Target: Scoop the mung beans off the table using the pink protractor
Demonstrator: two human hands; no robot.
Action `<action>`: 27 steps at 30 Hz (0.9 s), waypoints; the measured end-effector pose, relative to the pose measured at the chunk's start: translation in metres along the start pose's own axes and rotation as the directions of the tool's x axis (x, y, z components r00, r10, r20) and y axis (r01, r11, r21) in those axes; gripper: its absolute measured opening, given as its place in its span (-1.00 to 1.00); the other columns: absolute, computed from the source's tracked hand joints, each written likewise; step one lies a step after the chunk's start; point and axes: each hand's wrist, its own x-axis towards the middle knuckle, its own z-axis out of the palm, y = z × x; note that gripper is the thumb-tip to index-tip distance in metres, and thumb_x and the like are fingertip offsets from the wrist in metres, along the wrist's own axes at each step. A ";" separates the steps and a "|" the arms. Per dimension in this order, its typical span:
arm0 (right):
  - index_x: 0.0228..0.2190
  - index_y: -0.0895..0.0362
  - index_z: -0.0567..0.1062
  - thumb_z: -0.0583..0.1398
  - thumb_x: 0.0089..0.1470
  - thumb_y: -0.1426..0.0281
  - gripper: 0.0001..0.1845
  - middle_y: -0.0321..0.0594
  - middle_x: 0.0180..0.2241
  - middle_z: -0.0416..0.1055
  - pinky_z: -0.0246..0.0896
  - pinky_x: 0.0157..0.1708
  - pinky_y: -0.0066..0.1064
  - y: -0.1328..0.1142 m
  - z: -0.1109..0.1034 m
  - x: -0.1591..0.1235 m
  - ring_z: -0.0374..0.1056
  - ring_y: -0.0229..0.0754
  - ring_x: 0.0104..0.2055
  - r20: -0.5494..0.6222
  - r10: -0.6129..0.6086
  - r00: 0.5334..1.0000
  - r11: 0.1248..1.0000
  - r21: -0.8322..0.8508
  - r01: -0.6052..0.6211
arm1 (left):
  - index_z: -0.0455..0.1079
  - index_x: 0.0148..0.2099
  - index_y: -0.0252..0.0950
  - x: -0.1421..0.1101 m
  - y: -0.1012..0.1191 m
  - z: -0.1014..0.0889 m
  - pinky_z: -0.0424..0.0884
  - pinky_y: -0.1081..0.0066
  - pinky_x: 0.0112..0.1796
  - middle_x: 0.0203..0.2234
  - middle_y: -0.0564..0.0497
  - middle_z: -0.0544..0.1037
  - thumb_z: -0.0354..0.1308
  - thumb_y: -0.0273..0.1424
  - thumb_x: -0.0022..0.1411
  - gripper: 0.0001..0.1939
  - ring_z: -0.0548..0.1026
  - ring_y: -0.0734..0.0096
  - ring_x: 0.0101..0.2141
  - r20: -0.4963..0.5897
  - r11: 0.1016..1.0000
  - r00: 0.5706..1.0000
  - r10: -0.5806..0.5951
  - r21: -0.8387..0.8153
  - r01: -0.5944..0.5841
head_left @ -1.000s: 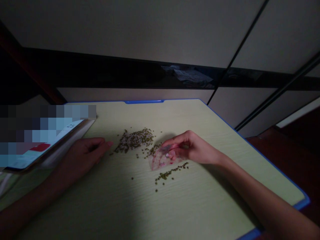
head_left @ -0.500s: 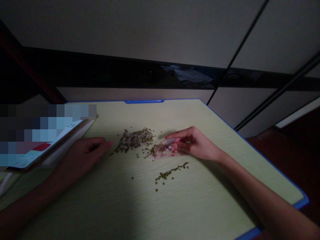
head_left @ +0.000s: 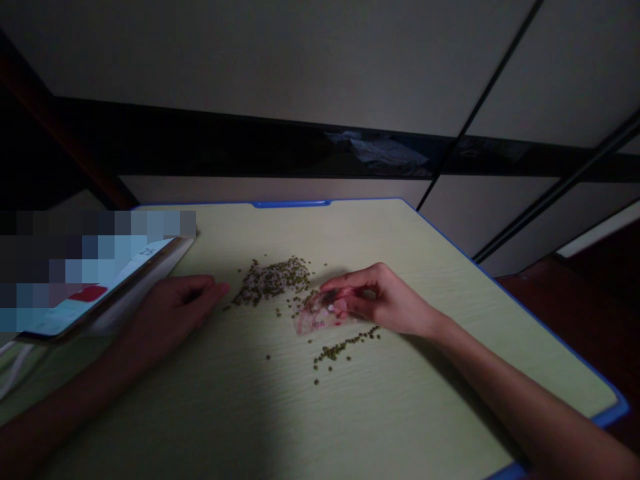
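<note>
My right hand (head_left: 373,300) pinches a thin see-through plastic piece with pink print (head_left: 313,323) between thumb and fingers. The piece lies low over the table, between a larger pile and a smaller row of mung beans. That larger pile (head_left: 273,279) has green beans with paler bits among them. Closer to me runs the row of green mung beans (head_left: 336,349), with a few stray ones around it. My left hand (head_left: 180,303) rests on the table left of the pile, fingers curled in and thumb pointing at the pile's edge. Nothing shows in it.
The pale table (head_left: 400,413) has a blue rim and a blue handle (head_left: 291,204) at its far edge. A tablet or phone with a lit, partly blurred screen (head_left: 55,317) leans at the left, a white cable (head_left: 17,370) below it. Cabinet panels (head_left: 280,60) stand behind the table.
My right hand moved the plastic piece away from me toward the larger pile, then back nearer and slightly left. The left hand stays put. The view shifted a little.
</note>
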 end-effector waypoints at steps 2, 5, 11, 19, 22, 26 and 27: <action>-0.18 0.29 0.53 0.13 -0.11 0.57 -0.61 -0.18 -0.48 0.46 0.30 -0.46 -0.45 -0.001 0.003 0.001 0.34 -0.30 -0.49 -0.034 0.023 0.999 1.000 -0.007 -0.023 | 0.03 -0.72 -0.21 0.000 -0.002 0.000 0.06 0.48 -0.62 -0.83 0.21 0.07 -0.06 -0.06 -0.09 -0.61 0.10 0.55 -0.72 0.001 1.000 1.000 0.001 0.005 -0.001; -0.19 0.30 0.53 0.12 -0.12 0.57 -0.61 -0.19 -0.48 0.46 0.29 -0.47 -0.46 0.000 0.007 0.002 0.33 -0.31 -0.50 -0.067 0.035 0.997 0.999 -0.021 -0.036 | 0.02 -0.72 -0.22 -0.001 -0.002 -0.001 0.06 0.48 -0.61 -0.82 0.21 0.07 -0.06 -0.06 -0.09 -0.61 0.10 0.55 -0.71 -0.005 1.000 1.000 0.008 0.001 -0.008; -0.18 0.31 0.53 0.14 -0.08 0.50 -0.63 -0.19 -0.56 0.45 0.18 -0.59 -0.50 0.001 0.010 0.004 0.26 -0.34 -0.58 -0.144 0.042 0.989 0.995 -0.088 -0.056 | 0.02 -0.70 -0.22 -0.001 0.000 0.000 0.06 0.48 -0.61 -0.82 0.21 0.08 -0.06 -0.07 -0.07 -0.61 0.10 0.55 -0.72 0.022 1.000 1.000 -0.004 -0.028 0.004; -0.17 0.30 0.53 0.12 -0.06 0.51 -0.63 -0.15 -0.52 0.48 0.19 -0.55 -0.45 0.003 0.012 0.003 0.28 -0.29 -0.55 -0.216 -0.008 0.976 0.979 -0.201 -0.036 | 0.04 -0.72 -0.22 -0.001 0.001 0.001 0.05 0.49 -0.63 -0.82 0.21 0.08 -0.06 -0.08 -0.08 -0.62 0.09 0.55 -0.72 0.003 0.999 0.999 0.036 -0.021 -0.036; -0.15 0.29 0.52 0.12 -0.05 0.51 -0.62 -0.15 -0.51 0.47 0.18 -0.55 -0.46 0.004 0.013 0.002 0.27 -0.31 -0.56 -0.224 -0.032 0.974 0.976 -0.216 -0.018 | 0.04 -0.73 -0.21 0.000 -0.001 0.002 0.03 0.50 -0.65 -0.83 0.21 0.07 -0.06 -0.06 -0.09 -0.61 0.08 0.56 -0.73 -0.007 0.999 0.999 0.043 -0.022 -0.044; -0.18 0.28 0.53 0.12 -0.05 0.53 -0.64 -0.20 -0.56 0.43 0.11 -0.61 -0.51 0.002 0.014 0.002 0.20 -0.36 -0.60 -0.225 -0.057 0.973 0.969 -0.246 0.000 | 0.03 -0.73 -0.21 0.000 -0.002 0.002 0.02 0.50 -0.65 -0.82 0.21 0.07 -0.07 -0.05 -0.10 -0.60 0.09 0.56 -0.73 -0.011 0.999 0.999 0.048 -0.015 -0.048; -0.18 0.27 0.54 0.12 -0.05 0.53 -0.64 -0.22 -0.57 0.42 0.09 -0.63 -0.53 0.001 0.015 0.002 0.18 -0.37 -0.62 -0.222 -0.060 0.973 0.968 -0.253 0.001 | 0.02 -0.73 -0.21 0.000 -0.002 0.002 0.02 0.51 -0.65 -0.83 0.21 0.07 -0.07 -0.05 -0.10 -0.60 0.09 0.56 -0.73 -0.008 0.999 0.999 0.050 -0.016 -0.050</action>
